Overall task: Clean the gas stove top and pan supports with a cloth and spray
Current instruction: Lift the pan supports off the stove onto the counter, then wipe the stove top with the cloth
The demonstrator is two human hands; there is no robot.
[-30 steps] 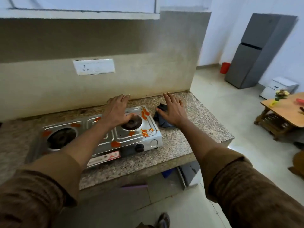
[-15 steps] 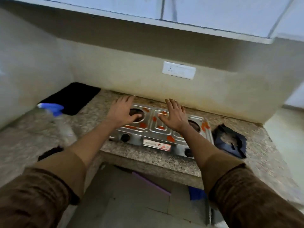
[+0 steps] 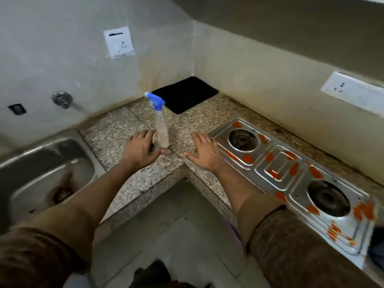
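A steel two-burner gas stove smeared with orange-red stains sits on the granite counter at the right, its burners bare of pan supports. A clear spray bottle with a blue trigger head stands upright at the counter's inner corner. My left hand hovers flat just left of the bottle's base, fingers straight, holding nothing. My right hand is spread flat over the counter beside the stove's left end. A dark cloth shows only as a sliver at the right edge.
A steel sink lies at the left, with a wall tap above it. A black mat lies in the back corner. Wall sockets are on both walls. The counter wraps in an L around open floor.
The view has swung left from the stove to the counter corner. Both hands came off the stove; the left now sits by the spray bottle, the right at the stove's left end.
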